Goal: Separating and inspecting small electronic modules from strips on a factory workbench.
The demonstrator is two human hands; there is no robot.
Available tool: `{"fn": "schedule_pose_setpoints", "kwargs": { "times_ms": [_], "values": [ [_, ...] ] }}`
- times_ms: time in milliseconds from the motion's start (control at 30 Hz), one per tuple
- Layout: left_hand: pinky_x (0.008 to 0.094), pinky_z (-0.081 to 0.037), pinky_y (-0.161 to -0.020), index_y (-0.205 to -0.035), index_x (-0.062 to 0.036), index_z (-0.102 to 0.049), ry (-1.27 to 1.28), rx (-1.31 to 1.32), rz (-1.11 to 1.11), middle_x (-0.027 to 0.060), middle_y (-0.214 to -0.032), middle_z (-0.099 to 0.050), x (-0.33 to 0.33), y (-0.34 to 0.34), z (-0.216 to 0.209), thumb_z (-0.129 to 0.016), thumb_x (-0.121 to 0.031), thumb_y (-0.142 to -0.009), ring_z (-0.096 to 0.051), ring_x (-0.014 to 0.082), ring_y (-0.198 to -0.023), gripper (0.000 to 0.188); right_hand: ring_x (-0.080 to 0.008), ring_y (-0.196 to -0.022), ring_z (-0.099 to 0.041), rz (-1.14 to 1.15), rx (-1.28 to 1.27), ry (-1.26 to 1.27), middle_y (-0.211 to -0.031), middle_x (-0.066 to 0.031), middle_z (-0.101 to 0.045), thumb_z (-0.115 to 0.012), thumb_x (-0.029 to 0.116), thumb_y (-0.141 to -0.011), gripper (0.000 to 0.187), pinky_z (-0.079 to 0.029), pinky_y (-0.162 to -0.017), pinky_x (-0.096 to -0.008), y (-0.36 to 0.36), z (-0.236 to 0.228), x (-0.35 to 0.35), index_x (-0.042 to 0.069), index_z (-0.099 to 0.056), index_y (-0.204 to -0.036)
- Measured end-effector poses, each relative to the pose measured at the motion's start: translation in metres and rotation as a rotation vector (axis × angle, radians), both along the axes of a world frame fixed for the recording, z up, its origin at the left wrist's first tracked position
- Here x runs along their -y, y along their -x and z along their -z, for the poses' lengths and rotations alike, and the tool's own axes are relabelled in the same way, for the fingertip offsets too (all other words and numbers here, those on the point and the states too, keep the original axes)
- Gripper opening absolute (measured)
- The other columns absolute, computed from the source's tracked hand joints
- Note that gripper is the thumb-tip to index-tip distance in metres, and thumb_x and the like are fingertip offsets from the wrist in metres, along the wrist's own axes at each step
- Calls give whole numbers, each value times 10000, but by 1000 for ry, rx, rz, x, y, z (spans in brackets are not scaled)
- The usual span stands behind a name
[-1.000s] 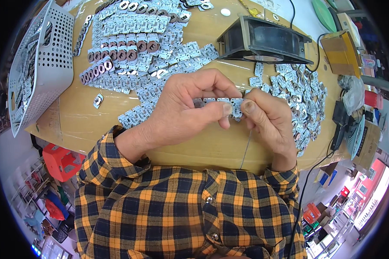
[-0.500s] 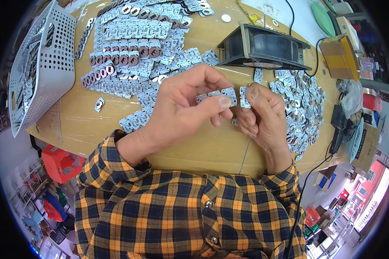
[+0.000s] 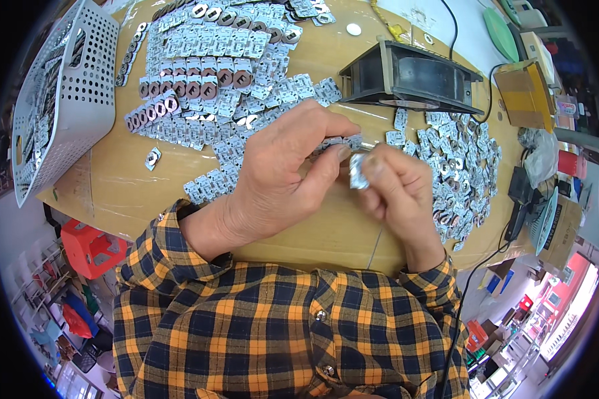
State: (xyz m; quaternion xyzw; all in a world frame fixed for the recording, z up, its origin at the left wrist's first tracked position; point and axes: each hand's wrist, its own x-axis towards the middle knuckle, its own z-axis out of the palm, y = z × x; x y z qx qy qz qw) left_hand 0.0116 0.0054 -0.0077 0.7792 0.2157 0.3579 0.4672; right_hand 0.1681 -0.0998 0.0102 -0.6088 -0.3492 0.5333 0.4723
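My left hand [image 3: 283, 173] is closed on a short row of small silvery metal plates [image 3: 336, 142], pinched between thumb and fingers; much of the row hides behind the fingers. Just to its right, my right hand [image 3: 399, 183] pinches a single silvery metal plate [image 3: 358, 171], blurred by motion and tilted upright. That plate is close to the row's end; whether they touch I cannot tell. Beyond my left hand, similar plates lie in neat overlapping rows [image 3: 213, 45], some with dark round discs. A loose heap of the plates [image 3: 462, 166] spreads to the right of my right hand.
A perforated grey basket [image 3: 90, 80] holding more metal parts stands at the left edge. A black fan [image 3: 419, 76] sits at the back, its cable beside it. A cardboard box [image 3: 522, 90] is at the right; a red stool [image 3: 90, 249] stands below the table's left edge.
My right hand has turned and come slightly left and down with its plate. The row in my left hand has tilted and is now more hidden by the fingers.
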Motion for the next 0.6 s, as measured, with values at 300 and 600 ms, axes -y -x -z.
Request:
{"fn": "schedule_pose_setpoints", "kwargs": {
  "times_ms": [300, 600],
  "values": [
    [284, -491, -642, -993, 28, -649, -24, 53, 31, 124, -889, -658, 4, -3, 0, -668, 92, -760, -630, 207, -742, 242, -35, -398, -331, 132, -44, -50, -542, 21, -430, -498, 242, -1019, 324, -266, -378, -200, -10, 10, -3, 50, -495, -757],
    [271, -494, -592, -1000, 25, -651, -65, 41, 17, 123, -861, -648, 7, -3, 0, -660, 120, -748, -633, 211, -710, 269, -34, -390, -325, 64, -86, -70, -528, 32, -401, -494, 249, -1019, 325, -257, -368, -203, -12, 13, -1, 57, -487, -757]
  ]
}}
